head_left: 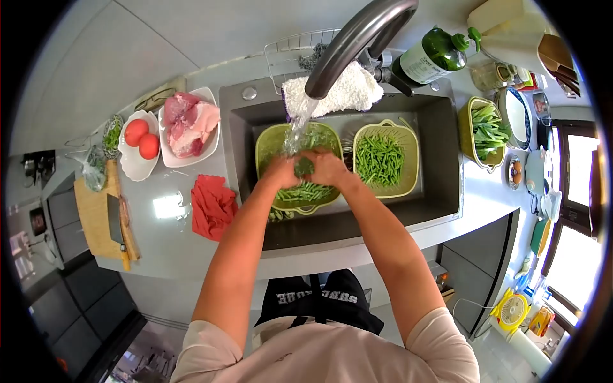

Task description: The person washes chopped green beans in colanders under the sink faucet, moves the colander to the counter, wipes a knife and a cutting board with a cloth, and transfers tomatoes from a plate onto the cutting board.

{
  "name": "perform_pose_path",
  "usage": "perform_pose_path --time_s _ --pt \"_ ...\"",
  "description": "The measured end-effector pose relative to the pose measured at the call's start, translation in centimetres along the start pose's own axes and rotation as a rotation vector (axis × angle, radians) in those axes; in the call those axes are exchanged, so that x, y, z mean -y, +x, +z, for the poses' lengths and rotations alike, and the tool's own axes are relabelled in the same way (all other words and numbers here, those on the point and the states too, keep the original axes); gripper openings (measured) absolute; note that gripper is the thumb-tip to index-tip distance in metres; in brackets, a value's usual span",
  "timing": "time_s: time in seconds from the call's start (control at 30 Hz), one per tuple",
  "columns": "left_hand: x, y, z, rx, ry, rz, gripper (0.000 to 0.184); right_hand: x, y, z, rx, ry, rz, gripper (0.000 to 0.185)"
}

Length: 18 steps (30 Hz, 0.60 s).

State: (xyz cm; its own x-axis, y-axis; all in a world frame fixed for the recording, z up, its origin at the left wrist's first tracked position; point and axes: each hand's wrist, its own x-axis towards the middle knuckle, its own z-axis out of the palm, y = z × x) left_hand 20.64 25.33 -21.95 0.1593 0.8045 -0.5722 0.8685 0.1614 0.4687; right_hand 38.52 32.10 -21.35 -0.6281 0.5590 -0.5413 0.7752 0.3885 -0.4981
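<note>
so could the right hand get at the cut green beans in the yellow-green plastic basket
Likely yes: the right hand is at the green plastic basin right beside the basket, and nothing covers the cut green beans.

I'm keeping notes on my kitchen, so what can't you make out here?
All in the head view:
- Left hand and right hand: what they grasp, obscured by splashing water and the hands themselves.
- Dark green thing between them: too blurred to name.
- Green bottle: label print too small.
</note>
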Motion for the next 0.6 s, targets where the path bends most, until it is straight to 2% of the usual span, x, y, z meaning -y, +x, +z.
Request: perform_pose_path --time_s 0.07,0.17,0.23,0.33,0.43,0.5,0.6 --pt "0.9 -0.9 2.4 0.038 -0.121 0.006 0.088 0.7 -2.0 0.5 0.095 -0.042 -0.018 0.088" --pt "0.6 -3.0 3.6 0.041 -0.146 0.057 0.087 0.9 -4.2 2.2 0.085 -0.103 -0.025 0.088" --pt "0.1 -3.6 3.9 0.056 -0.205 0.087 0.087 0.3 -4.3 3.3 0.061 -0.022 -0.019 0.083" --pt "-0.2 -2.8 4.8 0.118 -0.213 -0.010 0.076 -1.3 -3.3 5.8 0.046 0.051 -0.019 0.068" --pt "0.5 -2.5 6.5 -0.009 -0.174 -0.018 0.058 -1.8 -2.7 6.4 -0.028 0.146 -0.009 0.049" --pt "0.7 -2.4 6.4 0.044 -0.320 -0.112 0.052 -1.1 -3.3 5.8 -0.092 0.185 0.036 0.035" --pt "-0.9 -3.7 3.9 0.065 -0.557 -0.209 0.043 -1.4 -3.4 5.7 -0.180 0.271 0.034 0.032"
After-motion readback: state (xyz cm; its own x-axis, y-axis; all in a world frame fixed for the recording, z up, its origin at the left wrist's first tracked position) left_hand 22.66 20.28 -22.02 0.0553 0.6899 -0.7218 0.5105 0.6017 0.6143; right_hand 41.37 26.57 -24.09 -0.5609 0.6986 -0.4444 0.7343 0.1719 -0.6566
